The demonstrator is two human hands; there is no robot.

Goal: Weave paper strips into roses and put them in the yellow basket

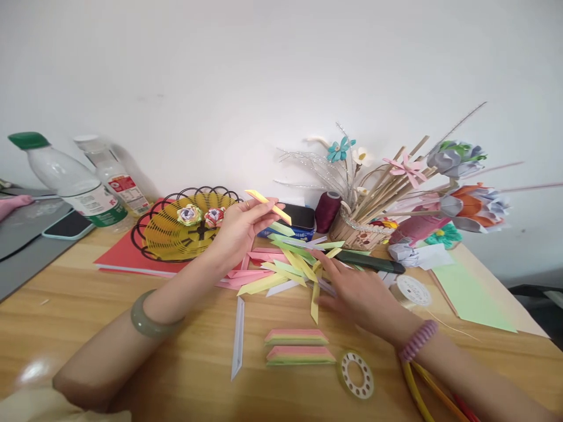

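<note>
My left hand (240, 227) is raised above the pile, pinching a folded yellow paper strip (266, 205) with an orange-pink end. Slightly blurred, my right hand (352, 287) reaches over the right side of a heap of folded paper strips (290, 266) in yellow, green, pink and white. Its fingers are stretched out and touch the strips. Below the heap lie two small bundles of pink, yellow and green strips: an upper bundle (297, 336) and a lower bundle (300, 356). A single white strip (237, 340) lies to their left.
A roll of tape (356, 375) lies at front right. Behind stand a yellow basket (162, 234) with two paper flowers, bottles (74, 181), a maroon thread spool (328, 212) and a pot (352, 228) of sticks and flowers. A dark-green-handled tool (369, 261) and a white spool (412, 291) lie right.
</note>
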